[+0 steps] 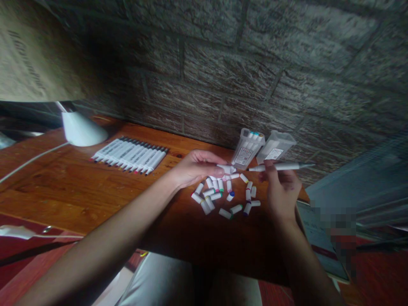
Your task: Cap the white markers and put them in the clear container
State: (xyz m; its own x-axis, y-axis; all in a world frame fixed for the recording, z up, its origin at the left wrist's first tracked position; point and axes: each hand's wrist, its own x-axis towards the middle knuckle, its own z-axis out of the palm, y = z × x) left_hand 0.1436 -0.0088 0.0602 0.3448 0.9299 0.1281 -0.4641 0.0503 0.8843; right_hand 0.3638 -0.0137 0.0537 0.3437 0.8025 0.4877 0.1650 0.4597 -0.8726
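My left hand [200, 168] pinches a white marker cap [227, 169] above the loose caps. Across from it, my right hand [282, 187] grips a white marker [280, 166] that lies nearly level, its dark narrow tip facing left toward the cap. The cap and marker are apart. Beneath both hands, several white caps with coloured ends [216, 195] are scattered on the wooden table [178, 229]. Farther left, a row of uncapped white markers [134, 155] lies side by side, coloured tips toward me.
Two clear plastic cases [240, 155] stand by the stone wall [204, 76]; the left one holds several markers, the right one [280, 142] shows none. A lamp [79, 127] with a large shade and a white cord [35, 159] occupies the left side. My legs [159, 276] are below the table's front edge.
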